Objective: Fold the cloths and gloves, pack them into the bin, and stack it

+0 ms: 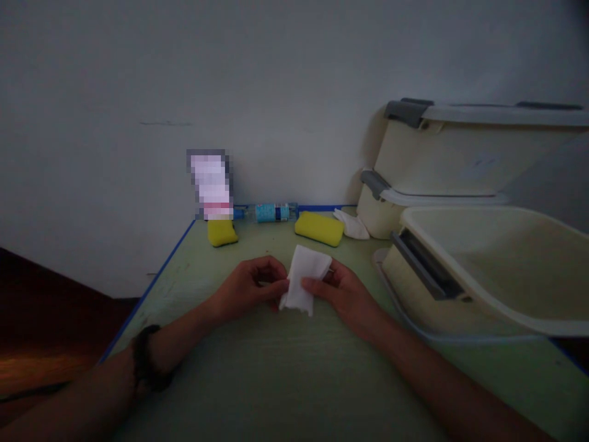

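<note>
Head view: the right hand is clamped on the folded white tissue, which sits at its nine o'clock. From the left hand, the tissue lies at three o'clock, edge touched; whether pinched there, I cannot tell.

Left forearm: entering at lower left, slanting up and inward.
Left wrist: roughly in line with forearm, only slightly bent.
Left hand: thumb side up; partly curled.
Left thumb: extended inward, tip near bent index finger, loose pinch, gap showing beneath the arch.
Right forearm: bare, entering at lower right, slanting up and inward.
Right wrist: nearly straight.
Right hand: closed in a pinch; fingers partly hidden.
Right thumb: laid flat, pointing toward left hand.
Spacing: hands near each other, at similar height, not touching.
</note>
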